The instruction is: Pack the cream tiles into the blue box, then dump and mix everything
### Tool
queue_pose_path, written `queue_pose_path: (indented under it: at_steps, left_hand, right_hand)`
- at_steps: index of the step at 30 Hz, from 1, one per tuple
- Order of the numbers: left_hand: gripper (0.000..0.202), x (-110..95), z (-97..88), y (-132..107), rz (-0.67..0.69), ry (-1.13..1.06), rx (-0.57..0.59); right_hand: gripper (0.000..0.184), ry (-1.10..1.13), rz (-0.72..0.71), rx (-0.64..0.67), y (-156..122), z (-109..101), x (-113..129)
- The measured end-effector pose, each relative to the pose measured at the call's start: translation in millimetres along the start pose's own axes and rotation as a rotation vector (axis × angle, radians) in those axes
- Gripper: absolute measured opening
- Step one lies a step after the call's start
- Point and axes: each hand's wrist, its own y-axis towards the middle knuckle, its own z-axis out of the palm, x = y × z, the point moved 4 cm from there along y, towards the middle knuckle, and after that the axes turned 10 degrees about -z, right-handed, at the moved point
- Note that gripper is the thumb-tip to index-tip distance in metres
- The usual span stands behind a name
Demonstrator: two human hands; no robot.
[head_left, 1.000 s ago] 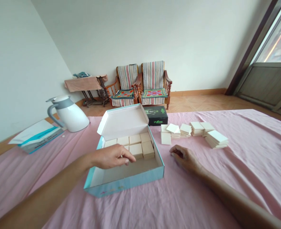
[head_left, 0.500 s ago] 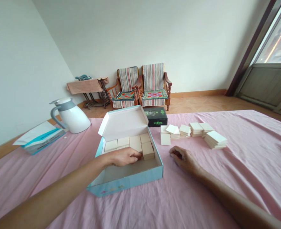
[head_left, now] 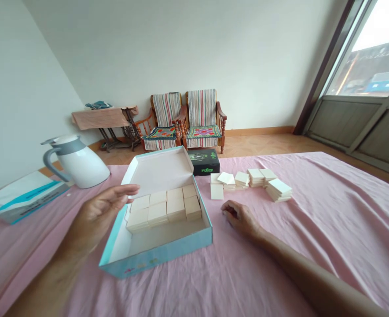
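Note:
A light blue cardboard box (head_left: 168,252) lies open on the pink cloth, its lid folded back. Two rows of cream stacks of cards (head_left: 164,206) fill its far half; the near half is bare. My left hand (head_left: 102,210) hovers at the box's left wall, fingers stretched out, holding nothing. My right hand (head_left: 239,216) rests on the cloth just right of the box, fingers curled under, with nothing visible in them. More cream card stacks (head_left: 252,182) lie in a row beyond my right hand.
A white jug with a grey handle (head_left: 75,162) stands at the left, next to a blue-and-white flat package (head_left: 23,199). A black box (head_left: 203,162) sits behind the open lid. Two striped chairs (head_left: 184,119) and a small table stand by the far wall.
My left hand has come out of the box, where it was touching the stacks, and now hangs open at its left side. My right hand has stayed put. The view has shifted right.

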Motion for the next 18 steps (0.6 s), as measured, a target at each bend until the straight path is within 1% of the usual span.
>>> queue_pose_path:
  at_steps: [1, 2, 4, 5, 7, 9, 10, 11, 15, 18]
  left_hand:
    - [0.038, 11, -7.8, 0, -0.011, -0.059, -0.091]
    - [0.043, 23, -13.1, 0, -0.038, -0.111, -0.156]
    - [0.056, 43, -16.4, 1, -0.138, -0.180, -0.211]
    - [0.062, 51, -14.8, 0, -0.201, -0.201, -0.207]
    - [0.068, 60, -6.6, -1, -0.314, -0.250, -0.129]
    - [0.069, 60, 4.6, -3, -0.378, -0.287, 0.004]
    - [0.068, 59, 8.6, -4, -0.395, -0.289, 0.048]
    - [0.068, 58, 11.0, -5, -0.404, -0.277, 0.068]
    - [0.072, 56, 9.5, -6, -0.424, -0.234, 0.005]
    - [0.077, 57, 10.7, -10, -0.471, -0.291, 0.010]
  right_hand:
    - [0.011, 0.000, -0.003, 0.000, 0, 0, 0]
    - [0.011, -0.003, -0.007, -0.001, -1, 0, 1]
    - [0.011, -0.012, -0.017, -0.001, -1, -1, 2]
    - [0.011, -0.017, -0.019, 0.000, -1, -1, 2]
    - [0.012, -0.026, -0.024, -0.001, -1, -1, 3]
    - [0.011, -0.032, -0.029, -0.004, -2, -1, 4]
    - [0.011, -0.035, -0.030, -0.006, -2, -1, 4]
    - [0.011, -0.035, -0.028, -0.007, -2, -1, 4]
    - [0.011, -0.029, -0.024, 0.002, -2, -1, 5]
    - [0.011, -0.025, -0.030, -0.004, -2, 0, 3]
